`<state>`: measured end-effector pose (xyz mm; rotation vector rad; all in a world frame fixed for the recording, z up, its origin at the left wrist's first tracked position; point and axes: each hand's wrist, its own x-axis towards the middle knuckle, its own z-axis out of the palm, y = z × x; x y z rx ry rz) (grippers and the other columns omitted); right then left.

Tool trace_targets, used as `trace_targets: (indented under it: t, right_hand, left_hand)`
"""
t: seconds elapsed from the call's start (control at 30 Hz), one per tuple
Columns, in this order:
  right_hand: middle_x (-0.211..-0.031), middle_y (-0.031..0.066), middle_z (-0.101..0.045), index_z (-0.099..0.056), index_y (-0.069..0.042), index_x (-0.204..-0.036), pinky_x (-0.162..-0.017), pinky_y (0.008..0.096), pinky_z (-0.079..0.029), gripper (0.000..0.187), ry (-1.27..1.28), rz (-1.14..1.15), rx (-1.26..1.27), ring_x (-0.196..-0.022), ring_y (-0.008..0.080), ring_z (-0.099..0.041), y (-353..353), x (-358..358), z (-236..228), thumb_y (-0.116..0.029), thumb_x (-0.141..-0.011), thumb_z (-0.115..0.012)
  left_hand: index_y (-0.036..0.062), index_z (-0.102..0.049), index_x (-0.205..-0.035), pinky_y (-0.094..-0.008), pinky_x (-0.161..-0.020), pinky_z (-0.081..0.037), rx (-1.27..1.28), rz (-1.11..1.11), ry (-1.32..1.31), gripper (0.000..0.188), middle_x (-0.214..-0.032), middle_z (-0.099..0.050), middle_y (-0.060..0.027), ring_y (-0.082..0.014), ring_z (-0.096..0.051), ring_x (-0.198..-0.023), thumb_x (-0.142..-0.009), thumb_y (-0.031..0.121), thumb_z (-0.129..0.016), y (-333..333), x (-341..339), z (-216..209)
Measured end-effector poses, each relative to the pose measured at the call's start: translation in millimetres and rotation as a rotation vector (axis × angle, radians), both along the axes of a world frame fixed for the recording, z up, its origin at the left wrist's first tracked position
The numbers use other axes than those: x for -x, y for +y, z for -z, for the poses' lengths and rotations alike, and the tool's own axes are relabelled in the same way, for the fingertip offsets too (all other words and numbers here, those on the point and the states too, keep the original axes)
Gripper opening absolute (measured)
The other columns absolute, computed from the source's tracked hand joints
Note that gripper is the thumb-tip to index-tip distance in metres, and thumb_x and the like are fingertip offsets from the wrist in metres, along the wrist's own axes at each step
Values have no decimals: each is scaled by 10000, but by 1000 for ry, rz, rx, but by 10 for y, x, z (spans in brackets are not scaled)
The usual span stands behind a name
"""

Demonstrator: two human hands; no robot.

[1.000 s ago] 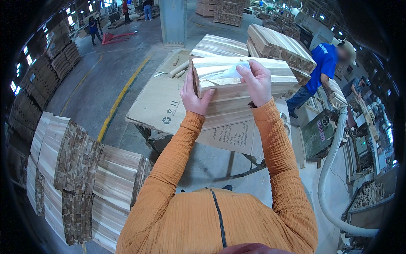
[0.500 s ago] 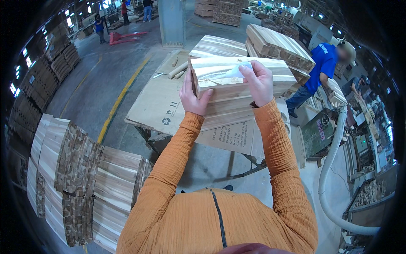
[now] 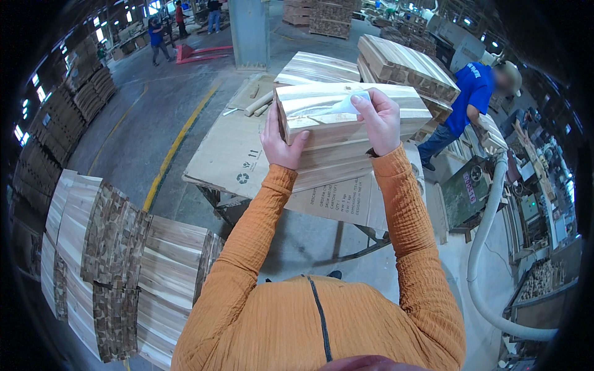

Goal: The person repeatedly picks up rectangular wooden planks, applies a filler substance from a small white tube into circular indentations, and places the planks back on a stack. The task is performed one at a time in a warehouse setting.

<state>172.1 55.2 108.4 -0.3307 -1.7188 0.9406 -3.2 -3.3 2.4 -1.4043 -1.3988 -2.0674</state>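
Observation:
A thick pale wooden board [image 3: 396, 98] with light and brown strips lies on top of a stack in front of me. My left hand [image 3: 281, 145] grips its left end, with the thumb on the near side and the fingers over the end. Between the thumb and fingers of my right hand [image 3: 380, 123] is a small, thin, pale blue-white piece [image 3: 350, 104], pressed against the board's top face. Its exact kind does not show. A dark, wavy mark in the grain runs to the left of that piece. The right-hand fingertips are partly hidden.
Cardboard [image 3: 216, 154] covers the table, with rolled tubes [image 3: 258, 104] on it. More boards [image 3: 408, 62] are stacked behind. Boards [image 3: 167, 260] stand in piles at lower left. A co-worker in blue [image 3: 467, 99] bends at right, near a grey hose [image 3: 479, 247] and a green machine [image 3: 464, 195].
My hands, the board and the pale piece stay nearly in place. In the far left background, a person and the red pallet jack have shifted to the right.

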Motion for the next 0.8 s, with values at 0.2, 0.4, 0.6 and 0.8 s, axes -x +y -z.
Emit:
trace_targets:
  t: [0.2,0.4,0.6,0.8]
  right_hand:
    - [-611,-44,-519,-601,-24,-751,-503,184,-332,231,9,23,-2,-564,14,-438,17,-35,-1,-221,-864,-643]
    - [-627,-42,-523,-599,-22,-755,-511,183,-340,227,-1,39,-6,-573,17,-446,69,-78,1,-217,-865,-635]
    - [-632,-44,-523,-600,-21,-765,-513,183,-345,208,-1,65,-8,-570,19,-445,121,-127,17,-202,-864,-633]
    - [-634,-47,-520,-605,-19,-779,-510,185,-348,199,23,60,8,-567,17,-438,125,-175,-3,-194,-871,-628]
  left_hand:
    - [-41,-424,-1314,-435,-915,-397,-2,-10,-9,919,-1219,-547,-229,-371,-544,-1086,-709,614,-644,36,3,24]
    - [-33,-425,-1319,-436,-924,-390,-17,3,-4,905,-1228,-547,-220,-372,-538,-1094,-712,603,-642,83,47,45]
    - [-33,-420,-1323,-435,-931,-386,-17,3,-13,905,-1223,-549,-221,-373,-535,-1096,-714,598,-641,89,41,52]
    - [-28,-414,-1330,-437,-935,-381,-10,5,-7,905,-1229,-545,-218,-368,-535,-1100,-718,601,-633,81,44,44]
